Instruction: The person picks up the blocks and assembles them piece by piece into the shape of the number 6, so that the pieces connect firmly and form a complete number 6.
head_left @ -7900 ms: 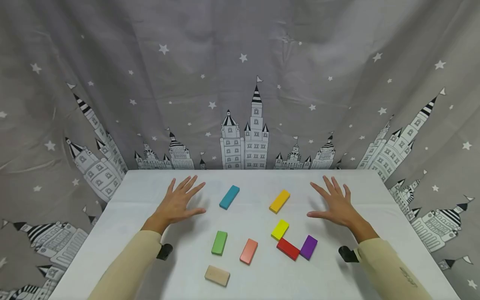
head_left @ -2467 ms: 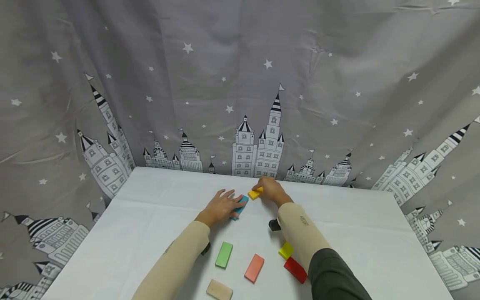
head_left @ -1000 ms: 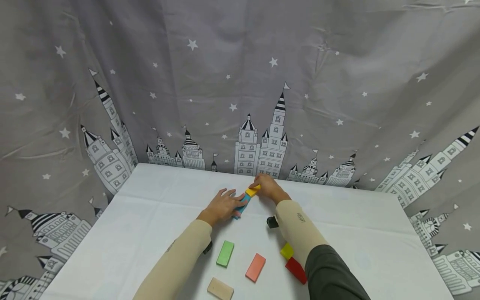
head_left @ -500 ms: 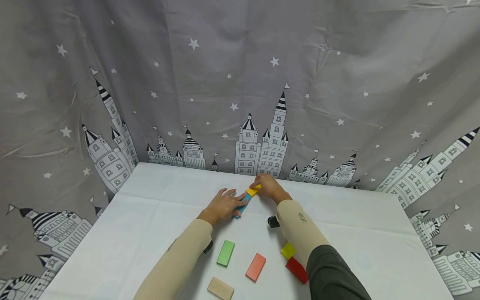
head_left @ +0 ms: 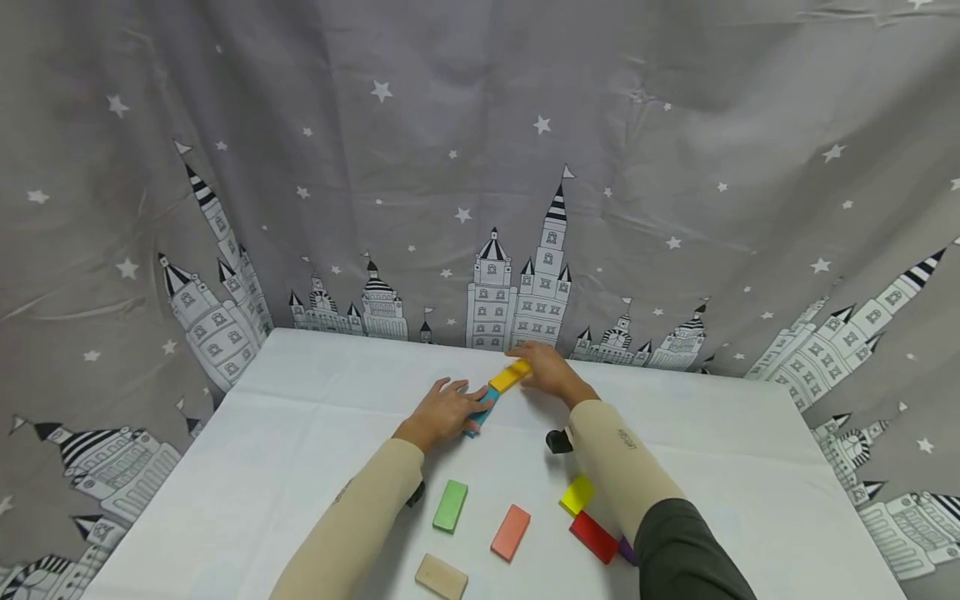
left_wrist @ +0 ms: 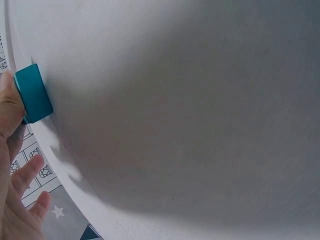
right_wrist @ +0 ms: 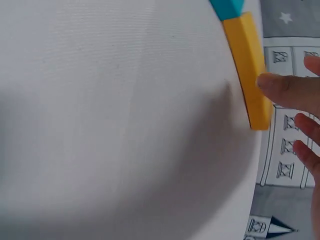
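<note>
In the head view my left hand (head_left: pixel 442 414) pinches a blue rectangular block (head_left: pixel 482 412) near the far side of the white table. Its thumb lies against the block in the left wrist view, while other fingers spread away. An orange-yellow block (head_left: pixel 509 375) meets the blue one end to end, at a slight angle. My right hand (head_left: pixel 551 371) is beside the orange-yellow block, fingers loosened. A fingertip (right_wrist: pixel 265 81) rests at that block's side in the right wrist view, with the other fingers held apart from it.
Nearer on the table (head_left: pixel 300 450) lie a green block (head_left: pixel 450 506), a salmon block (head_left: pixel 511 532) and a plain wooden block (head_left: pixel 441 577). Under the right forearm are a yellow block (head_left: pixel 577 495), a red block (head_left: pixel 593 537) and a partly hidden purple block (head_left: pixel 628 551). A grey castle-print curtain (head_left: pixel 420 167) hangs behind.
The right hand brought the orange-yellow block against the blue block's far end, then loosened and shifted slightly right, exposing more of the block. The left hand stayed on the blue block.
</note>
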### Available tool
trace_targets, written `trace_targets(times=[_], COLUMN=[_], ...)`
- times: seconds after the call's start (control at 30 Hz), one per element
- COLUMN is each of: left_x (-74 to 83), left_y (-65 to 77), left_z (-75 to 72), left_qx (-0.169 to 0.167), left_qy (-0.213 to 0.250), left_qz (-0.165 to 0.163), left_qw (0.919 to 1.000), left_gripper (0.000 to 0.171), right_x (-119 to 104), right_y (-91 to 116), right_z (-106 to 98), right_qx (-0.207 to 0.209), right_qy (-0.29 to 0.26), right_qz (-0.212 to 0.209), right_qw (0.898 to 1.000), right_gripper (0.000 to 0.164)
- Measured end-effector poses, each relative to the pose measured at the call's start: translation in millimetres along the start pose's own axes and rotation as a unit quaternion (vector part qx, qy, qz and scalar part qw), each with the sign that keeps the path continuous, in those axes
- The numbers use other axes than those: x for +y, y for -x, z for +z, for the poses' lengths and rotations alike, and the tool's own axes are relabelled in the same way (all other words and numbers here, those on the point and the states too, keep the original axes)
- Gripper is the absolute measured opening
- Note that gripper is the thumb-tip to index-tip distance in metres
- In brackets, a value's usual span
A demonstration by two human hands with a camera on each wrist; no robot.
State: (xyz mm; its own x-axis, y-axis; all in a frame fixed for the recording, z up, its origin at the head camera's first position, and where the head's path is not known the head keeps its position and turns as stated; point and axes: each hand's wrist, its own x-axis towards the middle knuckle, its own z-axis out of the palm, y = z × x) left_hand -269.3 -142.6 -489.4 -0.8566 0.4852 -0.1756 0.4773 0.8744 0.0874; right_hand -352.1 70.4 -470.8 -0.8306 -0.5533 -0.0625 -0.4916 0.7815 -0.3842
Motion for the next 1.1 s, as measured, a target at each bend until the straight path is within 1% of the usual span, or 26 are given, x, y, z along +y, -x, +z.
trace_targets(times=[0.17,0.27,0.43,0.57,0.77,0.87,0.97,1.1], left_x=[-0.1,-0.4,-1.5,-1.6,-1.4,-1.1,-0.9,-2.6], left_y=[-2.0,-3.4,-3.5,-2.4,-3.2,-3.9,-4.6,-3.2], left_z=[1.1,1.7,0.0,-1.3,-1.8,-1.9,-2.2,-0.7], left_qx=[-0.003,-0.005,-0.003,0.003,0.02,0.014,0.004,-0.001], left_qy=[0.002,0.003,-0.013,-0.015,-0.013,-0.013,-0.003,-0.001], left_qz=[-0.002,-0.002,-0.003,0.007,0.026,0.021,0.017,0.015], left_qw=[1.0,1.0,0.9999,0.9999,0.9994,0.9996,0.9998,0.9999], left_gripper=[0.058,0.058,0.057,0.056,0.055,0.056,0.056,0.058], right_x=[8.9,12.6,17.2,20.3,25.5,27.0,26.7,23.8], right_y=[19.1,32.3,52.7,71.5,102.6,116.8,130.5,146.3], right_z=[-5.9,-9.0,-9.9,-6.8,-5.4,-4.3,-2.3,3.4], right_qx=[0.013,0.021,0.029,0.017,0.008,-0.002,-0.019,-0.04], right_qy=[-0.061,-0.071,-0.097,-0.127,-0.151,-0.158,-0.166,-0.182], right_qz=[0.015,0.01,-0.01,-0.013,0.009,-0.006,-0.019,-0.023], right_qw=[0.998,0.997,0.995,0.992,0.988,0.987,0.986,0.982], right_gripper=[0.053,0.047,0.036,0.033,0.026,0.025,0.025,0.026])
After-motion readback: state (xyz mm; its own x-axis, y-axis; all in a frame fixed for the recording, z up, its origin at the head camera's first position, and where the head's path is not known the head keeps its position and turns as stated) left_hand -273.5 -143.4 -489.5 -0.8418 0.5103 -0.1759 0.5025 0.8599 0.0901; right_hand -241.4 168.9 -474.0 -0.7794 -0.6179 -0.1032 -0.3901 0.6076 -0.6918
